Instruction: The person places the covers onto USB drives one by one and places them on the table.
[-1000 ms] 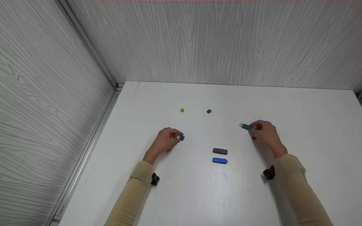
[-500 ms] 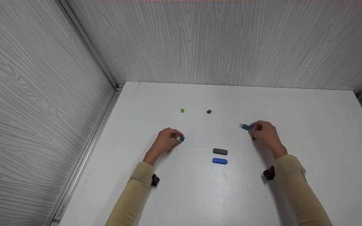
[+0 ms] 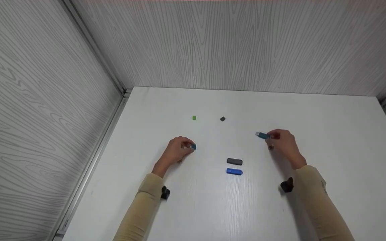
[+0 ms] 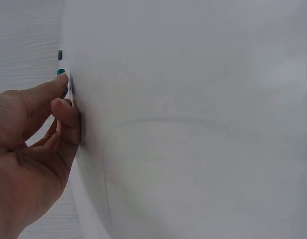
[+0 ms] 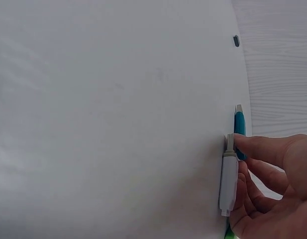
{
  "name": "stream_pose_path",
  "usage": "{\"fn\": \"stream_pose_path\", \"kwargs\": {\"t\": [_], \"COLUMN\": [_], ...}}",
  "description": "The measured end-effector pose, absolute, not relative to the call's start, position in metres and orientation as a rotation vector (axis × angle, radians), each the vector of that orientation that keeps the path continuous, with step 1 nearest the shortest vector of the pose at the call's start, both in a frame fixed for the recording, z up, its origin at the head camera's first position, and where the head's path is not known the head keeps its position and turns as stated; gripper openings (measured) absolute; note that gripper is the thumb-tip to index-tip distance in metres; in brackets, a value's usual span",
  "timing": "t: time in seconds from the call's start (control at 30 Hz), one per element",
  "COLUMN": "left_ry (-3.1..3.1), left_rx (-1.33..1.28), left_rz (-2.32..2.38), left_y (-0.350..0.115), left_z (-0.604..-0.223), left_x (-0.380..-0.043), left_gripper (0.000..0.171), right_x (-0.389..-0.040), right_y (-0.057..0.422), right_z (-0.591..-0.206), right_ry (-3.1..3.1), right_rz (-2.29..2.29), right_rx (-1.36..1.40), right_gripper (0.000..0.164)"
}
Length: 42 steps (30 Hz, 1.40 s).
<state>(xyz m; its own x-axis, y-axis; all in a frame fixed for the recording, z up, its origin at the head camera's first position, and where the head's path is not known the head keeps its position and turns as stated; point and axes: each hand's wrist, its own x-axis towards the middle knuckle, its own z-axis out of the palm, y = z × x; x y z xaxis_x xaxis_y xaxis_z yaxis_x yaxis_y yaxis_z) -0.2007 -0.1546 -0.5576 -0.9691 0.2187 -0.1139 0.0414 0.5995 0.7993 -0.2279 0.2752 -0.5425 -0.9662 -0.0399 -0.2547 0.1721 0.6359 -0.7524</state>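
Note:
My left hand [image 3: 176,149] pinches at a small USB stick cap, with a teal cap [image 3: 194,147] showing right at the fingertips. In the left wrist view a thin greyish piece [image 4: 71,82] lies against those fingertips. At the right, the thumb and fingers of my right hand [image 3: 284,144] close on the rear end of a teal USB stick [image 3: 263,135], its bare metal plug pointing left. A white USB stick [image 5: 229,181], also uncapped, overlaps the right fingertips in the right wrist view; the hand mostly hides it from the head camera.
Between the hands, nearer me, a dark grey USB stick [image 3: 235,161] and a blue one [image 3: 234,171] lie side by side on the white table [image 3: 193,207]. Farther back sit a green cap [image 3: 194,117] and a dark grey cap [image 3: 222,118]. Wood-grain panels [image 3: 199,43] border the table.
Both hands hold almost the same positions. At most the teal cap shifts very slightly at the left fingertips; the other pieces stay put.

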Motion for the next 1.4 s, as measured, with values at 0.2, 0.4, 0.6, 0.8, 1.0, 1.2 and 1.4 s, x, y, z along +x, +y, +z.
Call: {"fn": "stream_pose_path", "kwargs": {"t": [0.2,0.4,0.6,0.8,1.0,1.2,1.4], "left_ry": [2.543,2.499,2.488,2.491,2.512,2.484,2.484], "left_rx": [0.196,0.186,0.172,0.128,0.126,0.125,0.135], "left_rz": [1.400,1.458,1.481,1.482,1.464,1.497,1.498], "left_y": [-0.1569,-0.1580,-0.1579,-0.1575,-0.1573,-0.1571,-0.1558], "left_z": [-0.5590,-0.5594,-0.5603,-0.5597,-0.5600,-0.5588,-0.5586], "left_x": [-0.2002,-0.2000,-0.2004,-0.2010,-0.2014,-0.2012,-0.2014], "left_gripper": [0.022,0.023,0.024,0.024,0.024,0.024,0.023], "right_x": [-0.2268,-0.2257,-0.2259,-0.2250,-0.2257,-0.2265,-0.2257], "right_y": [0.2744,0.2752,0.2775,0.2776,0.2789,0.2807,0.2821], "right_z": [-0.5404,-0.5415,-0.5445,-0.5447,-0.5450,-0.5458,-0.5452], "right_ry": [2.588,2.593,2.631,2.684,2.690,2.670,2.684], "right_rz": [-1.245,-1.258,-1.262,-1.257,-1.259,-1.261,-1.251], "right_rx": [0.132,0.138,0.124,0.074,0.048,0.022,-0.006], "right_gripper": [0.042,0.042,0.043,0.042,0.041,0.041,0.040]}}
